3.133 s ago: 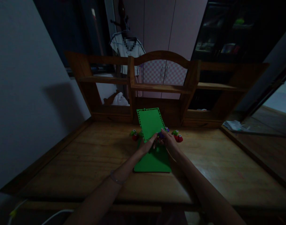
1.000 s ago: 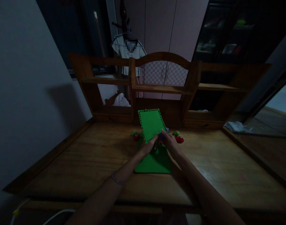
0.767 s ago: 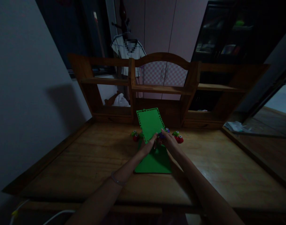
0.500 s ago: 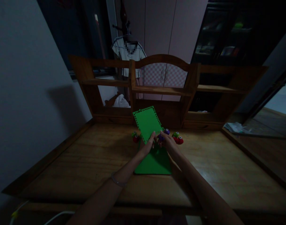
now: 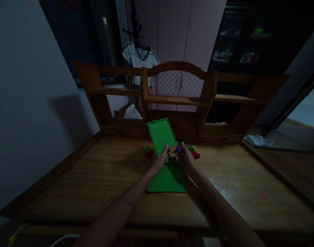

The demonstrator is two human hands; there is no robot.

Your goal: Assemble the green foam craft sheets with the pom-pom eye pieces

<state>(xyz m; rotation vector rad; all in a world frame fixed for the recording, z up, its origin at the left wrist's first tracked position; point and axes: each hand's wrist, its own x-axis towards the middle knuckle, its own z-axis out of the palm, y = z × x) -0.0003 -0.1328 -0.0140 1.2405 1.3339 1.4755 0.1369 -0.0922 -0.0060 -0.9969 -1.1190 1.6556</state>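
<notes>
Card, left hand gripping its near end, reaches past the mat; right hand pinches a purple toy near the mat's far side. Handling both seems the step in hand; next likely calls for steady grips.

Matt dotted green sheet, smooth wooden desk with a faint sheen, white cloth shirt
</notes>
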